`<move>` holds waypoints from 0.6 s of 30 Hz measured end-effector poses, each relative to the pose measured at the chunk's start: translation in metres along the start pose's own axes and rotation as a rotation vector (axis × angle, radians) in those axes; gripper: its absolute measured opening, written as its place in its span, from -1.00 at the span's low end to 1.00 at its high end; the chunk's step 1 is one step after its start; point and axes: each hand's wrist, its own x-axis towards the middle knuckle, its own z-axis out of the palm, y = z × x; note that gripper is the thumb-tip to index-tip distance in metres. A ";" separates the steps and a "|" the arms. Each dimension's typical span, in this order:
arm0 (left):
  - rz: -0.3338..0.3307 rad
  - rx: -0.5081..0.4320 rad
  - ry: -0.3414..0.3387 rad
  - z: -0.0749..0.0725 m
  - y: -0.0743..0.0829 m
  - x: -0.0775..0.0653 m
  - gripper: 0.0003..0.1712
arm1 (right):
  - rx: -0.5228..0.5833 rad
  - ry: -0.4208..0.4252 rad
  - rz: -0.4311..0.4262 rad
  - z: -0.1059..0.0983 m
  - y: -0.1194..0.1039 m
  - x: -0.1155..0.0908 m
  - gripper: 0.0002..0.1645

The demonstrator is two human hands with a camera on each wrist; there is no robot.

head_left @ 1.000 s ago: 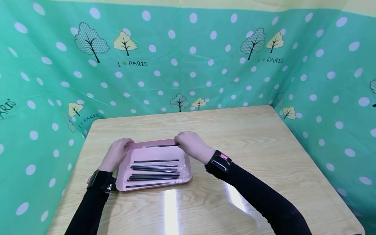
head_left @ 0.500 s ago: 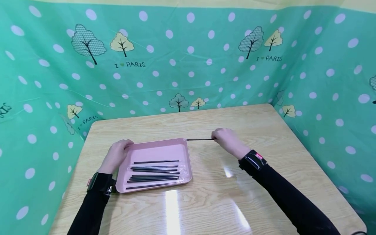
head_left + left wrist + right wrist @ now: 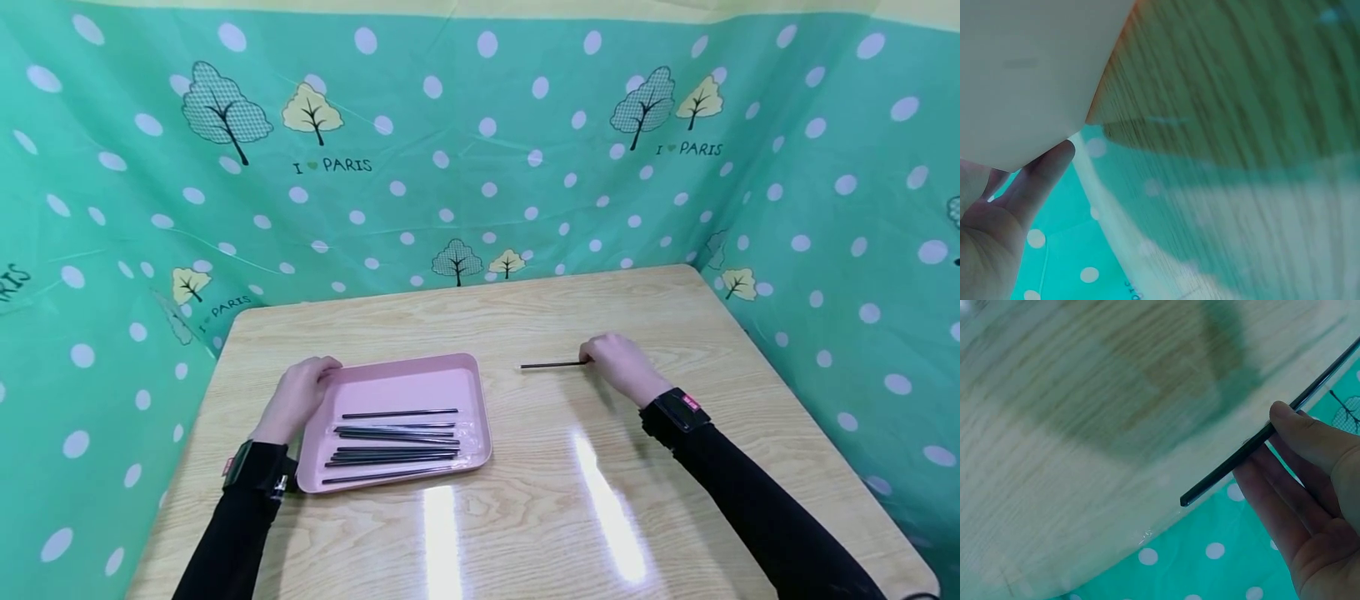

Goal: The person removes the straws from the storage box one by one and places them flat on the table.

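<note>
In the head view my left hand [image 3: 294, 398] grips the upper left corner of a shallow pink tray [image 3: 405, 382]. The left wrist view shows the fingers [image 3: 1054, 165] against the tray's pale side [image 3: 1029, 75]. Several dark chopsticks [image 3: 393, 454] lie roughly side by side in the tray. To the tray's right, my right hand [image 3: 621, 367] pinches a single black chopstick [image 3: 551, 365]. That chopstick points left, level and apart from the tray. In the right wrist view the chopstick [image 3: 1229, 464] runs between thumb and fingers, its squared end sticking out.
Everything stands on a light wood-grain table [image 3: 525, 517] with bright light reflections. A green dotted curtain [image 3: 480, 167] hangs behind the table and along both sides.
My right hand has lifted the chopstick from the tray's far side and carried it right, past the rim and over the table. The left hand has stayed at the tray's corner.
</note>
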 end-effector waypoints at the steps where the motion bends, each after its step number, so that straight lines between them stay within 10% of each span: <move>1: 0.001 0.001 0.000 0.001 0.000 0.000 -0.74 | 0.007 -0.006 -0.001 0.001 0.000 0.000 -0.92; 18: -0.006 0.004 -0.002 0.002 -0.003 0.001 -0.76 | 0.051 -0.130 0.093 0.009 -0.001 0.008 -0.88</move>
